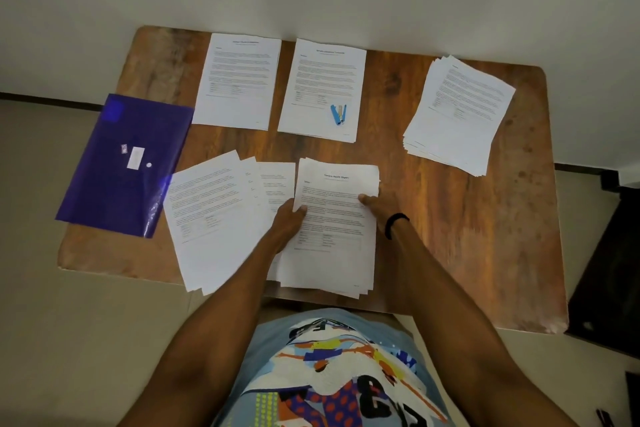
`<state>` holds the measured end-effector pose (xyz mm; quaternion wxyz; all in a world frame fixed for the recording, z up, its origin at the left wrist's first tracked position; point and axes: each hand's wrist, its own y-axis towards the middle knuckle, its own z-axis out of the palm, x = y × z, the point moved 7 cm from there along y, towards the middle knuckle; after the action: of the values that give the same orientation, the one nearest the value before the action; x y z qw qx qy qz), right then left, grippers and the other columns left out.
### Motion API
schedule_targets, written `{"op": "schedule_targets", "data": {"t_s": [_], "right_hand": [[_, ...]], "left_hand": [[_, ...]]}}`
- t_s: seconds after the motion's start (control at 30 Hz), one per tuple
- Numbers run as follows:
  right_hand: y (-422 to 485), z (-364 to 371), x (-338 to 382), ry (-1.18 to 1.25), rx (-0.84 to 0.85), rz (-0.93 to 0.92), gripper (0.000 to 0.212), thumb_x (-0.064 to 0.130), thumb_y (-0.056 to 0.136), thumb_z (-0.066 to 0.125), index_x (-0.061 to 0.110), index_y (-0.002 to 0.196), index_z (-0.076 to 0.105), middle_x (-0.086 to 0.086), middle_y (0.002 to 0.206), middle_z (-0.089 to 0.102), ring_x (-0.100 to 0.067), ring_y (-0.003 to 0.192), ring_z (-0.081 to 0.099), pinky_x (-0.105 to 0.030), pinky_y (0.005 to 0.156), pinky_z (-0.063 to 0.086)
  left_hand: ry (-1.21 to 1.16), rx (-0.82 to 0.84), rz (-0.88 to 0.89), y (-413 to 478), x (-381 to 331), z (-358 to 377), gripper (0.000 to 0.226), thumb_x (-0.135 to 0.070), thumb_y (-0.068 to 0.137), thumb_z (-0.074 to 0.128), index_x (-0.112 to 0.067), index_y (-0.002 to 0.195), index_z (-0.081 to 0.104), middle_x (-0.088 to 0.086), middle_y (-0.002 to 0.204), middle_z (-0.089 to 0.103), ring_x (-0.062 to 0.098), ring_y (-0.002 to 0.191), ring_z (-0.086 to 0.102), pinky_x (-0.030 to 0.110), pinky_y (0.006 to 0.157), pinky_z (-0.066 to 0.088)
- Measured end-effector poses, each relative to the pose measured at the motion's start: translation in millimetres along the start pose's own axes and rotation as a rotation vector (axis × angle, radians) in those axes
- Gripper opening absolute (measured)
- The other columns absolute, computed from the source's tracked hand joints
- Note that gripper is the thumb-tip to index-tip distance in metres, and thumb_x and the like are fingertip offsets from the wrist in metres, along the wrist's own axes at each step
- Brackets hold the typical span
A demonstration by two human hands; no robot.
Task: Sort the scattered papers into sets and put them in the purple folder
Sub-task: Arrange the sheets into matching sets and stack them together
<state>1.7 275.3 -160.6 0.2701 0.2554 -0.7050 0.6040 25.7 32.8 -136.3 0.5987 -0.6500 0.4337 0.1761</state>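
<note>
Fingers (300, 209) of left hand (285, 222) and right hand (379, 210) clasped on near paper stack (334, 218); purple folder (124, 163) flat at left.

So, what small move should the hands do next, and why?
Probably tap the stack square. Both the left hand and the right hand grip its sides, and its lower edges lie uneven. The stapler lies on a sheet farther back.

Dim, soft indoor light; faint shadows, slight blur, printed text unreadable; wide-angle bending at edges
</note>
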Motion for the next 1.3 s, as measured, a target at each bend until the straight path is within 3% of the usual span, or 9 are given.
{"op": "schedule_targets", "data": {"t_s": [0.13, 0.33, 0.53, 0.67, 0.77, 0.97, 1.07, 1.17, 1.3], "right_hand": [[-1, -8, -5, -0.061, -0.058, -0.025, 0.048, 0.026, 0.085, 0.076, 0.017, 0.127, 0.056, -0.003, 0.117, 0.069, -0.024, 0.102, 0.069, -0.051, 0.089, 0.058], [-17, -16, -3, 0.116, -0.032, 0.016, 0.103, 0.059, 0.059, 0.09, 0.013, 0.139, 0.044, -0.006, 0.13, 0.064, -0.023, 0.109, 0.068, -0.046, 0.094, 0.057], [-37, 9, 14, 0.263, 0.36, 0.02, 0.045, 0.021, 0.093, 0.071, 0.007, 0.133, 0.058, -0.015, 0.126, 0.068, -0.033, 0.115, 0.066, -0.051, 0.095, 0.054], [-33, 12, 10, 0.298, 0.33, 0.06, 0.039, 0.013, 0.093, 0.068, 0.008, 0.131, 0.059, -0.017, 0.124, 0.069, -0.036, 0.111, 0.068, -0.052, 0.09, 0.057], [-26, 2, -4, 0.19, 0.217, 0.112, 0.037, 0.017, 0.088, 0.075, 0.009, 0.123, 0.065, -0.016, 0.12, 0.07, -0.032, 0.103, 0.071, -0.048, 0.084, 0.06], [-12, -71, -9, -0.094, -0.2, 0.002, 0.046, 0.008, 0.084, 0.078, 0.007, 0.127, 0.061, -0.006, 0.123, 0.065, -0.025, 0.11, 0.062, -0.042, 0.098, 0.052], [-8, -107, -25, -0.274, -0.357, 0.014, 0.046, 0.003, 0.085, 0.07, 0.003, 0.13, 0.057, -0.014, 0.128, 0.062, -0.033, 0.118, 0.058, -0.043, 0.103, 0.049], [-10, -112, -36, -0.386, -0.411, 0.064, 0.042, 0.0, 0.086, 0.067, -0.004, 0.126, 0.057, -0.022, 0.126, 0.063, -0.04, 0.116, 0.06, -0.046, 0.102, 0.049], [-35, -92, -19, -0.589, -0.61, 0.069, 0.062, 0.011, 0.089, 0.059, -0.003, 0.145, 0.036, -0.028, 0.144, 0.042, -0.044, 0.131, 0.042, -0.051, 0.113, 0.034]], "left_hand": [[-0.047, -0.04, 0.018, 1, 1, -3, 0.032, -0.028, 0.105, 0.046, -0.018, 0.135, 0.053, 0.003, 0.132, 0.061, 0.022, 0.116, 0.06, 0.038, 0.098, 0.051], [-0.196, 0.037, 0.077, 5, -7, -10, 0.033, -0.04, 0.098, 0.056, -0.028, 0.129, 0.06, -0.007, 0.123, 0.069, 0.022, 0.108, 0.068, 0.044, 0.091, 0.057], [-0.247, 0.011, 0.072, 14, -24, -19, 0.03, -0.036, 0.099, 0.056, -0.023, 0.126, 0.06, -0.002, 0.12, 0.07, 0.025, 0.106, 0.068, 0.042, 0.09, 0.057], [-0.228, -0.126, -0.034, 22, -19, -17, 0.031, -0.029, 0.101, 0.057, -0.016, 0.129, 0.056, 0.002, 0.123, 0.066, 0.024, 0.11, 0.064, 0.042, 0.095, 0.054], [-0.174, -0.079, -0.024, 22, -20, -2, 0.033, -0.024, 0.103, 0.052, -0.012, 0.134, 0.054, 0.002, 0.126, 0.063, 0.022, 0.111, 0.062, 0.03, 0.086, 0.052], [-0.075, -0.03, -0.099, 22, -11, 14, 0.029, -0.021, 0.099, 0.058, -0.015, 0.128, 0.056, 0.002, 0.11, 0.069, 0.02, 0.097, 0.069, 0.033, 0.086, 0.059], [0.114, -0.155, -0.037, 20, -6, -3, 0.032, -0.029, 0.097, 0.058, -0.019, 0.127, 0.057, 0.003, 0.122, 0.065, 0.022, 0.107, 0.065, 0.04, 0.099, 0.054], [0.225, -0.315, 0.0, 14, -5, -26, 0.028, -0.017, 0.098, 0.058, -0.011, 0.125, 0.057, 0.009, 0.126, 0.062, 0.026, 0.112, 0.061, 0.032, 0.103, 0.048], [0.375, -0.496, -0.043, 5, 12, -59, 0.043, -0.026, 0.091, 0.068, -0.017, 0.131, 0.053, 0.011, 0.133, 0.057, 0.029, 0.119, 0.056, 0.039, 0.106, 0.043]]}}
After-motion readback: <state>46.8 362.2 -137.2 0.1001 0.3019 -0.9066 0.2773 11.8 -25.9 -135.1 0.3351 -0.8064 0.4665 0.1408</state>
